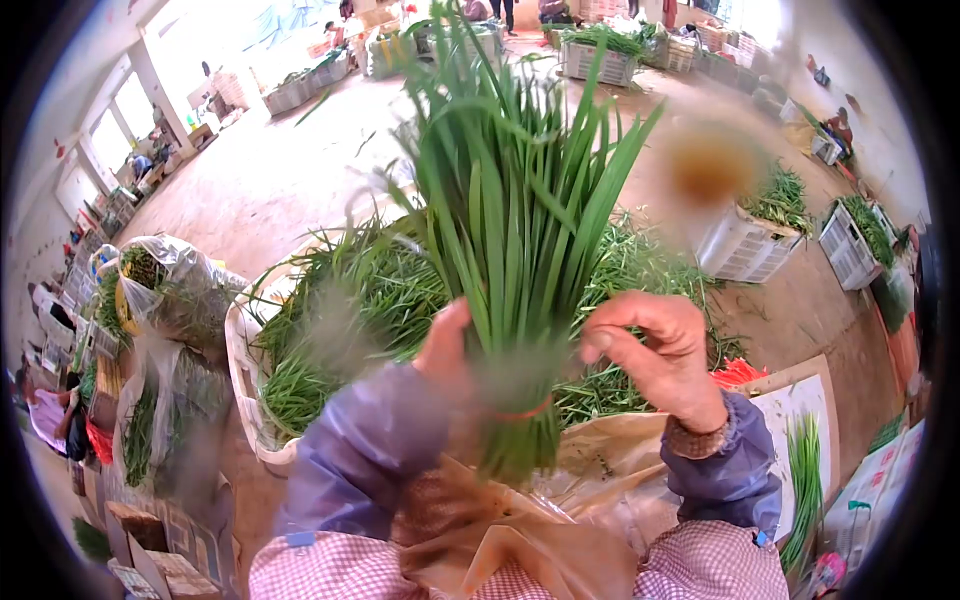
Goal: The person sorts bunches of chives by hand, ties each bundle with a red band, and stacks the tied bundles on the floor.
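Note:
A thick bundle of long green leaves [510, 230] stands upright in front of me, with a reddish band [525, 411] around its lower part. My left hand [447, 345] is wrapped round the bundle's left side, partly blurred. At the bundle's right, my right hand [655, 350] has thumb and forefinger pinched together; whatever lies between them is too small to make out. Behind the bundle, loose green leaves fill a wide white basket [240, 365]. Brown plastic sheeting [530, 550] covers my lap.
On the right, a few leaves [803, 490] lie on a white board [825, 400] beside red bands [738, 373]. Filled plastic bags [185, 290] stand at left. Crates of greens [750, 245] are at the right and back. Several people sit or stand farther off.

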`<state>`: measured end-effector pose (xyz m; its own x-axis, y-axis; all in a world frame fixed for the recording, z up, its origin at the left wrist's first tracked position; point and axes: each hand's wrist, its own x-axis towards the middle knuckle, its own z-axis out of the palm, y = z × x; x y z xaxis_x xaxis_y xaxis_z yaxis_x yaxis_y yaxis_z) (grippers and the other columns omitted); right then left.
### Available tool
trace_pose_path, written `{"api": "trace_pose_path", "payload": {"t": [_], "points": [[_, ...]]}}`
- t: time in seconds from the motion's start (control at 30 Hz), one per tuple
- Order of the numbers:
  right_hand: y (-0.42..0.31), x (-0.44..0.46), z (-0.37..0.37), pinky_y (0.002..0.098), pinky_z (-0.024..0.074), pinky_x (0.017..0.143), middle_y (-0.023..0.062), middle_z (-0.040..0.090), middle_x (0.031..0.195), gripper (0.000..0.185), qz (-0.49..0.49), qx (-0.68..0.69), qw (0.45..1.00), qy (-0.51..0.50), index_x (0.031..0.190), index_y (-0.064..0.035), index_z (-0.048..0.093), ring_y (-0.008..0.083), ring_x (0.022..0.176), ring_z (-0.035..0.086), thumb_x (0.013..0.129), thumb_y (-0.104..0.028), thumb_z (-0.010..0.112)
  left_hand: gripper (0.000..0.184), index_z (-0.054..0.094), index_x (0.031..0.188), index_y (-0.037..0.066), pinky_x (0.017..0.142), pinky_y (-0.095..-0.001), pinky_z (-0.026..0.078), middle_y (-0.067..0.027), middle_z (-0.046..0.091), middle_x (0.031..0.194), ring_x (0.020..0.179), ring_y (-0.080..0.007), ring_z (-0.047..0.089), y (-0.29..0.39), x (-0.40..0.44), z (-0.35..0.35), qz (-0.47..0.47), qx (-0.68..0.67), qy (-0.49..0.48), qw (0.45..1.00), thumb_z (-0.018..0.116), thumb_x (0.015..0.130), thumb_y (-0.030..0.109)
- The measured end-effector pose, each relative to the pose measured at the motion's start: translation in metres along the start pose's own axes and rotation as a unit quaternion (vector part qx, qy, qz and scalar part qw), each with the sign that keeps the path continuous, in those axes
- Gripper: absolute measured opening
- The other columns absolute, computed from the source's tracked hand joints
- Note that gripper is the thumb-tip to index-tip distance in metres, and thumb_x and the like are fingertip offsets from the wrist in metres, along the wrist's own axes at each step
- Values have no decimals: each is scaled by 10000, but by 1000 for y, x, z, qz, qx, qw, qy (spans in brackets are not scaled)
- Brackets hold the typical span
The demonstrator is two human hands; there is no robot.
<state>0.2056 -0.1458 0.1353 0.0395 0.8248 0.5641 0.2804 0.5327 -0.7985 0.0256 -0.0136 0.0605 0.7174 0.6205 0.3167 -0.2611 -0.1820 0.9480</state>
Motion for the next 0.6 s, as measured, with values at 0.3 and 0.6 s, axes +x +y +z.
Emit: {"api": "trace_pose_path", "payload": {"t": [0.3,0.6], "points": [[-19,-11,53,260,506,629,73,665,824,101,5,94,984,-152,974,-13,634,132,717,644,894,-16,573,367,554,1208,13,879,-338,497,-125,647,1091,953,-213,634,120,-2,-98,-331,-194,-47,922,528,929,251],[65,-78,9,299,491,702,88,677,835,208,233,-54,965,-109,874,-26,672,183,789,633,874,-230,630,382,517,1278,38,953,-325,424,-85,545,1246,1135,-183,502,26,-212,-118,-369,-75,-45,925,546,905,114]]}}
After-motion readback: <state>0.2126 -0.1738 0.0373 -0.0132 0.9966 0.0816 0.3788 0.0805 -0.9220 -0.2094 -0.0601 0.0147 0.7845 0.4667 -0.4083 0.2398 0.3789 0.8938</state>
